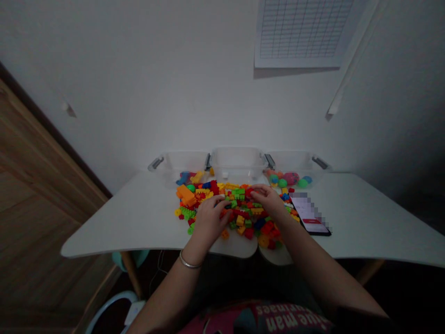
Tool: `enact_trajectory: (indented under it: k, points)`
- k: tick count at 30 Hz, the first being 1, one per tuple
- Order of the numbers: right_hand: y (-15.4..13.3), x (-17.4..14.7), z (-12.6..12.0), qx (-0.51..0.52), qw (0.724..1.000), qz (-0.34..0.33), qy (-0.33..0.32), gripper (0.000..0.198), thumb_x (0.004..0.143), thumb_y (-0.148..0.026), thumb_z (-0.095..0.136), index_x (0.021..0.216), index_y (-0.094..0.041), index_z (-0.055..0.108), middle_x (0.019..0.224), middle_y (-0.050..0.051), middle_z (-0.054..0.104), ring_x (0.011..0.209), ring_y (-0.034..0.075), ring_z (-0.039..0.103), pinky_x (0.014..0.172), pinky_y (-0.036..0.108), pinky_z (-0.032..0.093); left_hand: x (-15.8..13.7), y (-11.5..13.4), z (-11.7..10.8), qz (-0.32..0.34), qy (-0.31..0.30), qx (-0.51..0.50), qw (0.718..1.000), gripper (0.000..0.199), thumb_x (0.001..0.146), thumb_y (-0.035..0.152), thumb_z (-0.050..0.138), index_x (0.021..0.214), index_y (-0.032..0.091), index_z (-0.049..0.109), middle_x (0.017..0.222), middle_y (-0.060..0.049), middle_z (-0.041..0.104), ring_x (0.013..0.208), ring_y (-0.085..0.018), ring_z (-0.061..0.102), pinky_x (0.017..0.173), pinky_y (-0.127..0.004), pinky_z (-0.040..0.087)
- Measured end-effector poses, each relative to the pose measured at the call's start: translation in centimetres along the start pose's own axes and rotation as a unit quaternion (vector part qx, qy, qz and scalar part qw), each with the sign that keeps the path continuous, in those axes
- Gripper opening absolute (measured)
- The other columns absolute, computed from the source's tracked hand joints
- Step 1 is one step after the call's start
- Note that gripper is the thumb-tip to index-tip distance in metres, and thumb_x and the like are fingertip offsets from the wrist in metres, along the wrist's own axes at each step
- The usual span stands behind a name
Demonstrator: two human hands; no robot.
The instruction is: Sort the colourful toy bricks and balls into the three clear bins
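A heap of colourful plastic building blocks [239,220] is spread over the middle of the white table. My left hand [210,218] rests low over the heap's left side, its thumb and fingers apart, with blocks just beyond the fingertips. At the back of the heap, the thumb and fingertips of my right hand [269,198] close on a red block [248,192]; part of it is hidden by the fingers. Green blocks [238,193] lie between the two hands. A bigger orange block [186,195] sits at the heap's left edge.
Behind the heap stand three clear bins: the left bin [186,160] holds toy pieces, the middle bin [238,157] has a small white piece at its bottom, and the right bin [288,160] holds coloured balls. A phone [310,215] lies right of the blocks on the table [365,213].
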State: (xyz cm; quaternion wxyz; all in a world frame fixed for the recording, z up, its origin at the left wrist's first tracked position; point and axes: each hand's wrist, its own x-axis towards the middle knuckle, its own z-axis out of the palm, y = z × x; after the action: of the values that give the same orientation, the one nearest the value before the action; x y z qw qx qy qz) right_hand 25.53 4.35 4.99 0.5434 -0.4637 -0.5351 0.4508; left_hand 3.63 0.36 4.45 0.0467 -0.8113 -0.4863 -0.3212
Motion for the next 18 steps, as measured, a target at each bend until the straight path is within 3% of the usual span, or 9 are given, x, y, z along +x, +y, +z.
enact_trajectory:
  k: [4,8,10,12,18]
  points:
    - [-1.4,2.7,-4.6,-0.126,0.975,-0.094,0.160,0.032,0.071,-0.042,0.064,0.095,-0.020,0.065,0.101,0.009,0.072,0.085,0.023,0.069,0.077,0.037,0.055,-0.9,-0.5,0.2,-0.020,-0.019,0.039,0.999,0.028,0.087,0.029,0.058,0.113,0.022,0.066,0.125,-0.010,0.060,0.115,-0.026,0.055,0.098,-0.045,0.046]
    - [-4.0,3.8,-7.5,-0.326,0.902,-0.143,0.244,0.024,0.079,-0.034,0.057,0.097,-0.021,0.067,0.103,0.008,0.072,0.088,0.024,0.068,0.083,0.037,0.051,-1.2,-0.3,0.5,-0.021,-0.040,0.071,0.996,0.037,0.084,0.032,0.061,0.120,0.023,0.063,0.137,-0.011,0.053,0.124,-0.031,0.048,0.108,-0.053,0.035]
    - [-4.9,4.3,-8.2,-0.402,0.862,-0.166,0.259,0.023,0.082,-0.029,0.054,0.098,-0.021,0.067,0.111,0.008,0.070,0.095,0.024,0.066,0.089,0.038,0.048,-1.3,-0.1,0.8,-0.025,-0.041,0.090,0.995,0.040,0.084,0.035,0.062,0.123,0.025,0.062,0.140,-0.010,0.051,0.128,-0.033,0.045,0.113,-0.060,0.025]
    - [-5.0,4.9,-8.8,-0.445,0.841,-0.162,0.260,0.024,0.082,-0.026,0.051,0.100,-0.020,0.067,0.112,0.008,0.069,0.096,0.024,0.065,0.090,0.037,0.047,-1.4,0.0,1.0,-0.030,-0.043,0.105,0.993,0.043,0.084,0.036,0.061,0.125,0.026,0.060,0.143,-0.011,0.049,0.131,-0.033,0.042,0.114,-0.062,0.020]
    - [-2.9,7.4,-10.2,-0.489,0.840,-0.087,0.218,0.034,0.082,-0.024,0.048,0.109,-0.014,0.067,0.112,0.012,0.069,0.095,0.023,0.065,0.089,0.035,0.047,-1.7,-0.3,1.8,-0.042,-0.043,0.141,0.988,0.053,0.085,0.041,0.060,0.134,0.024,0.054,0.145,-0.013,0.046,0.133,-0.036,0.041,0.113,-0.062,0.021]
